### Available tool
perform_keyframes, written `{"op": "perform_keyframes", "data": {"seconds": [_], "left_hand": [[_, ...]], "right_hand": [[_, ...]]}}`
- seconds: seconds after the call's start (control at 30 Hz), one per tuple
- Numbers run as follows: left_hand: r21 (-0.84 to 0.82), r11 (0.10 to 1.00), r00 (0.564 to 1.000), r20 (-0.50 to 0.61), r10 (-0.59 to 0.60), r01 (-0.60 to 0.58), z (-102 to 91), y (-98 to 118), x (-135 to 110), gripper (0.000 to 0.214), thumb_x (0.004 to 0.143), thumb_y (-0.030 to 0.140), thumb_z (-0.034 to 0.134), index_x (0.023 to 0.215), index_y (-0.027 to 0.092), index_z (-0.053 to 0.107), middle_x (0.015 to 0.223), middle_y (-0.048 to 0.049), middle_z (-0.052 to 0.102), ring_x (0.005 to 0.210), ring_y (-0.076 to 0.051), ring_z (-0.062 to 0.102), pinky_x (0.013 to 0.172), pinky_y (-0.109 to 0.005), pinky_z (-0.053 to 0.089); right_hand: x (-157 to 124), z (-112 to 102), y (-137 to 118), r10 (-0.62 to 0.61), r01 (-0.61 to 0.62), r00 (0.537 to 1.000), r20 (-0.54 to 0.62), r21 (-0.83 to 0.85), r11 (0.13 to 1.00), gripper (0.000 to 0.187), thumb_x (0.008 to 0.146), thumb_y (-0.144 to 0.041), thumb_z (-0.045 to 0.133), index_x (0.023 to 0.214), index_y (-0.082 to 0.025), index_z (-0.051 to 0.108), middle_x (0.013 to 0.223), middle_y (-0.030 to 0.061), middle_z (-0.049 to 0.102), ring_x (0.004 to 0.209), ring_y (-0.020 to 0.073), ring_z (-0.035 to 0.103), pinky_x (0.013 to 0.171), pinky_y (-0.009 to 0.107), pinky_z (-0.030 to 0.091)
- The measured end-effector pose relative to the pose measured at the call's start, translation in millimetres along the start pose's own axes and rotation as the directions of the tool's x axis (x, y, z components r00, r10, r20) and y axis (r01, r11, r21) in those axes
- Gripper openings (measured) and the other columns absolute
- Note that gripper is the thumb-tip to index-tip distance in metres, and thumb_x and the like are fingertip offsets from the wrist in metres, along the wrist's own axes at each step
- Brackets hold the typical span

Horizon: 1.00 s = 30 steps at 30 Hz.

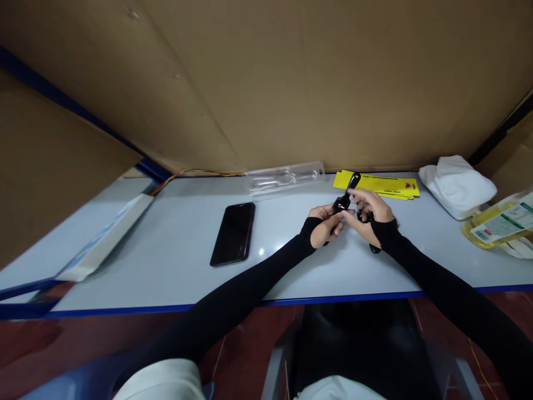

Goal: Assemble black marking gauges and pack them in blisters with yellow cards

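Note:
My left hand (325, 223) is closed around a black spokeshave (342, 204), its metal body between my fingers and one handle, with a hole at its end, pointing up and away. My right hand (370, 210) is bent over the same tool; its thumb and fingers are at the body and the base of the raised handle. A second black tool of similar look (375, 249) lies on the table beneath my right hand, mostly hidden. Just behind my hands are yellow cards (385, 185) printed with woodworking-tool lettering.
A black phone (233, 233) lies left of my hands. Clear plastic packaging (285, 178) rests by the cardboard wall (291, 83). To the right are a white cloth bundle (458, 186) and a bottle of yellow liquid (499, 222). A white power strip (106, 239) runs along the left.

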<state>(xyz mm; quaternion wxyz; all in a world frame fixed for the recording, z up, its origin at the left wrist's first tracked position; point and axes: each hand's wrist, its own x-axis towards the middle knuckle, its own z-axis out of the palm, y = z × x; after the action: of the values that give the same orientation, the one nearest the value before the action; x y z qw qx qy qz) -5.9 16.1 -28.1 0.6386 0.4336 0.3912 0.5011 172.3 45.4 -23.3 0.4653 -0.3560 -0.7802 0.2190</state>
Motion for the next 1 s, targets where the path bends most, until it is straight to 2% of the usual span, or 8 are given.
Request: {"op": "perform_keyframes", "data": {"seconds": [0.07, 0.13, 0.37, 0.5, 0.6, 0.7, 0.83, 1.0], "left_hand": [[-0.019, 1.000, 1.000, -0.010, 0.024, -0.024, 0.7, 0, 0, 0.053, 0.068, 0.049, 0.092, 0.093, 0.010, 0.069, 0.051, 0.0039, 0.053, 0.041, -0.007, 0.038, 0.034, -0.020, 0.018], [-0.032, 0.999, 0.999, -0.008, 0.031, -0.031, 1.2, 0, 0, 0.050, 0.067, 0.049, 0.094, 0.087, 0.012, 0.066, 0.050, 0.0045, 0.053, 0.039, -0.007, 0.038, 0.033, -0.019, 0.018], [-0.048, 0.999, 1.000, 0.024, -0.005, 0.006, 2.5, 2, -2, 0.047, 0.068, 0.043, 0.093, 0.088, 0.013, 0.063, 0.049, 0.0054, 0.053, 0.037, -0.005, 0.036, 0.033, -0.018, 0.018], [-0.067, 0.998, 1.000, -0.010, 0.010, -0.010, 2.9, 0, -1, 0.059, 0.064, 0.041, 0.095, 0.105, 0.009, 0.066, 0.058, 0.0028, 0.060, 0.040, -0.007, 0.041, 0.032, -0.019, 0.019], [-0.075, 0.997, 1.000, -0.007, 0.016, -0.016, 2.2, -2, -1, 0.070, 0.067, 0.042, 0.093, 0.120, 0.006, 0.064, 0.062, 0.0024, 0.062, 0.041, -0.007, 0.041, 0.032, -0.020, 0.020], [-0.074, 0.997, 1.000, 0.015, 0.010, -0.009, 1.2, -3, -1, 0.067, 0.069, 0.043, 0.092, 0.118, 0.006, 0.065, 0.056, 0.0051, 0.056, 0.040, -0.007, 0.039, 0.033, -0.020, 0.019], [-0.094, 0.995, 1.000, 0.001, 0.018, -0.018, 0.6, -3, -1, 0.063, 0.068, 0.041, 0.093, 0.114, 0.009, 0.065, 0.066, 0.0006, 0.064, 0.043, -0.007, 0.045, 0.034, -0.019, 0.020], [-0.099, 0.995, 1.000, 0.002, 0.003, -0.003, 0.4, -3, -1, 0.061, 0.068, 0.039, 0.094, 0.111, 0.008, 0.065, 0.062, 0.0023, 0.061, 0.043, -0.007, 0.044, 0.034, -0.019, 0.020]], "right_hand": [[-1, 0, 0, 0.056, -0.057, 0.996, 0.063, 0.028, 0.998, 0.030, 0.085, -0.020, 0.070, 0.114, -0.024, 0.078, 0.094, 0.0028, 0.065, 0.058, 0.0100, 0.044, 0.050, 0.026, 0.038], [-2, -1, -2, 0.046, -0.055, 0.987, 0.154, 0.052, 0.997, 0.021, 0.084, -0.018, 0.068, 0.101, -0.023, 0.078, 0.088, 0.0013, 0.063, 0.057, 0.0091, 0.042, 0.050, 0.025, 0.036], [0, -5, -8, -0.055, 0.046, 0.988, 0.144, 0.068, 0.997, 0.013, 0.077, -0.014, 0.066, 0.085, -0.021, 0.073, 0.081, 0.0004, 0.057, 0.060, 0.0103, 0.045, 0.052, 0.025, 0.036], [-2, -4, -3, 0.077, -0.087, 0.993, 0.085, 0.120, 0.989, 0.014, 0.075, -0.015, 0.068, 0.086, -0.021, 0.071, 0.081, -0.0006, 0.058, 0.059, 0.0098, 0.046, 0.051, 0.024, 0.035], [-4, -3, -3, 0.120, -0.161, 0.975, 0.186, 0.225, 0.961, 0.016, 0.078, -0.016, 0.066, 0.091, -0.021, 0.073, 0.087, 0.0000, 0.059, 0.062, 0.0092, 0.049, 0.052, 0.023, 0.036], [-4, -3, -8, 0.089, -0.146, 0.971, 0.222, 0.252, 0.957, 0.005, 0.078, -0.018, 0.066, 0.075, -0.019, 0.069, 0.083, 0.0004, 0.056, 0.062, 0.0090, 0.047, 0.054, 0.023, 0.037], [-3, -3, -13, 0.111, -0.146, 0.980, 0.166, 0.216, 0.965, 0.020, 0.073, -0.016, 0.066, 0.091, -0.021, 0.072, 0.087, -0.0001, 0.053, 0.063, 0.0097, 0.046, 0.052, 0.023, 0.036], [-3, -4, -11, 0.063, -0.095, 0.982, 0.180, 0.172, 0.981, 0.005, 0.072, -0.016, 0.064, 0.074, -0.020, 0.063, 0.081, -0.0001, 0.051, 0.061, 0.0099, 0.041, 0.051, 0.024, 0.032]]}}
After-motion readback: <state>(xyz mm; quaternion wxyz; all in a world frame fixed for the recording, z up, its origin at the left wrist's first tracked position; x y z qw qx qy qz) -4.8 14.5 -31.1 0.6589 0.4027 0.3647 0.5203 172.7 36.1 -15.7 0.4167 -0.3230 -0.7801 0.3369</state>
